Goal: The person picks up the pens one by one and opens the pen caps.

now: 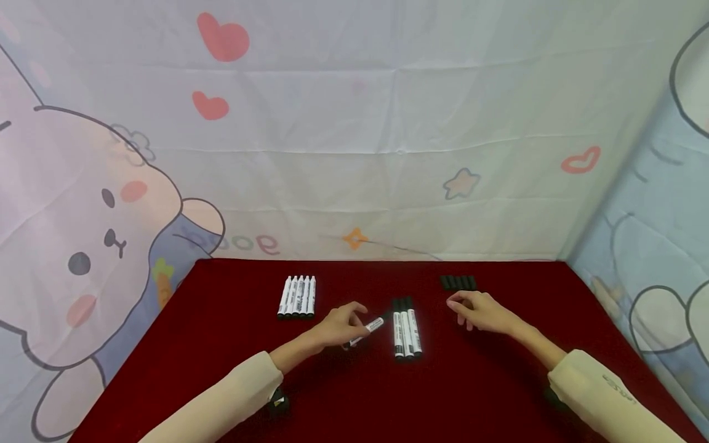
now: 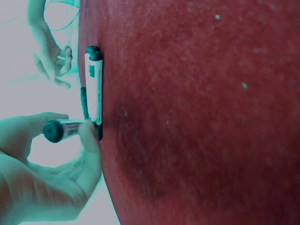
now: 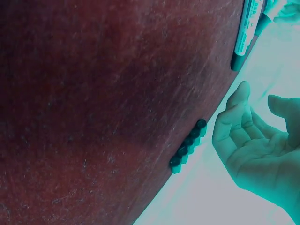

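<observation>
My left hand (image 1: 339, 325) pinches a white marker (image 1: 374, 325) between thumb and fingers, holding it aslant above the red cloth. Its dark rear end (image 2: 53, 131) faces the camera in the left wrist view, while the far end points toward three capped markers (image 1: 407, 333) lying side by side. My right hand (image 1: 480, 310) holds nothing; its fingers are loosely bent in the right wrist view. Just beyond it lies a row of several black caps (image 1: 458, 283). Farther left, several white markers without caps (image 1: 297, 297) lie in a neat row.
A dark red cloth (image 1: 471, 394) covers the table. Behind it hangs a pale printed curtain (image 1: 354, 184), which also runs along both sides. A small black object (image 1: 279, 403) shows below the left sleeve.
</observation>
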### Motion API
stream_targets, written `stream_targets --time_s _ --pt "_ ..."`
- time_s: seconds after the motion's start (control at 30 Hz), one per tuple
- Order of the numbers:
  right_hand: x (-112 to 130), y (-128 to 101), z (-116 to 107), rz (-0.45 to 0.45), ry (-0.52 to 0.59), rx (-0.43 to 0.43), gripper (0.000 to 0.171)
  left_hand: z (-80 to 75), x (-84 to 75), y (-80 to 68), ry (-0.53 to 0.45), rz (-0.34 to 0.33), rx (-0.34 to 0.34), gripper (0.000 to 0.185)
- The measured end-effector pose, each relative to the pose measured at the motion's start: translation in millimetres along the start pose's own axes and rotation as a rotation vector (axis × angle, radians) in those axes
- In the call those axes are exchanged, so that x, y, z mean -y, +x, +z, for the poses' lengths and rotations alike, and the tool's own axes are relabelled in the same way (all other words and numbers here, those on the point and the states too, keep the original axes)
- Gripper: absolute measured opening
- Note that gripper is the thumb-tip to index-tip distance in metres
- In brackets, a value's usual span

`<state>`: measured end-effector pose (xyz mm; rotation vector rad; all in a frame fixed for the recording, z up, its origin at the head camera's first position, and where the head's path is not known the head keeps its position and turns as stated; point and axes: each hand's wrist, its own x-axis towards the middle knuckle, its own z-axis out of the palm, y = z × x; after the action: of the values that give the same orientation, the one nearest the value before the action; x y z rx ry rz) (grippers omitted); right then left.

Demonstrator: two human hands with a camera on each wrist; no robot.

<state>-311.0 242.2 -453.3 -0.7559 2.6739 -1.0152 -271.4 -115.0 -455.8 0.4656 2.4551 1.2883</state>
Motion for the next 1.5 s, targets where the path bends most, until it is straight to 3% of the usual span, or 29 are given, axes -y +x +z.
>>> stream_targets --time_s 0.3,0.6,0.8,1.13,1.5 --pt "14.4 1.1 11.0 -0.057 0.024 0.05 0.038 -9.0 -5.4 -5.5 -0.114 0.163 0.021 0.043" --pt "33.3 4.3 23.6 -0.123 0.132 0.157 0.039 -2.7 -11.2 -4.9 -0.082 0.262 0.067 0.041" --pt "43.5 5.8 32.4 -0.136 0.242 0.284 0.04 2.6 -11.9 -3.7 -0.051 0.292 0.111 0.041" --pt "58.3 4.6 44.9 -0.114 0.305 0.445 0.039 8.5 -8.7 -1.7 -0.041 0.309 0.168 0.04" --pt "59.2 5.9 50.5 -0.19 0.266 0.502 0.031 9.5 -6.6 -1.1 0.012 0.321 0.199 0.028"
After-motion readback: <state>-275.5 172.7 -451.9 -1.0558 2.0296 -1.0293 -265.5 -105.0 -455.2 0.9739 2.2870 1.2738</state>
